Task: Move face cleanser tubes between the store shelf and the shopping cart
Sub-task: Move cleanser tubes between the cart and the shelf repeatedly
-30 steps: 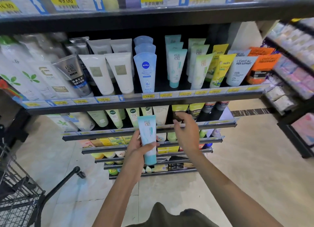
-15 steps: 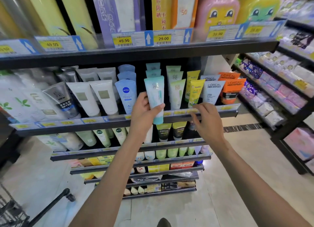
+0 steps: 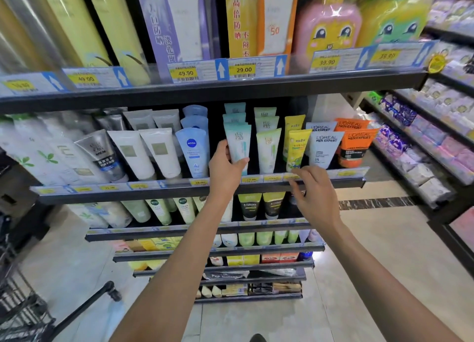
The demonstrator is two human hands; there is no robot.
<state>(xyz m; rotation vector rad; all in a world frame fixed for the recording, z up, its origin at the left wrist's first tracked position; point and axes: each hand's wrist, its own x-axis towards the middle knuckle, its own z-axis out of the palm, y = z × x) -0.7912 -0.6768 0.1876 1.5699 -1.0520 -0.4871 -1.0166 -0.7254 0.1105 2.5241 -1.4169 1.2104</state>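
Observation:
My left hand [image 3: 225, 167] grips a teal-and-white face cleanser tube [image 3: 239, 144], holding it upright at the front of the row of matching teal tubes [image 3: 234, 117] on the middle shelf [image 3: 179, 191]. The tube's cap end is hidden behind my fingers, near the shelf's price rail. My right hand [image 3: 313, 193] hovers just in front of the same shelf edge, below a yellow tube [image 3: 297, 146], fingers loosely curled and holding nothing. The shopping cart [image 3: 18, 308] shows only as black wire and a handle [image 3: 84, 308] at the lower left.
Neighbouring rows hold a blue Nivea tube [image 3: 192, 150], white tubes [image 3: 146, 152], pale green tubes [image 3: 266, 146] and L'Oreal tubes [image 3: 324, 146]. An upper shelf [image 3: 230, 85] carries tall boxed products. Lower shelves hold more tubes. Another rack [image 3: 436, 162] stands to the right across tiled floor.
My left hand lifted the teal tube from waist height up and into its row on the middle shelf. My right hand rose to the shelf edge. The view tilted upward.

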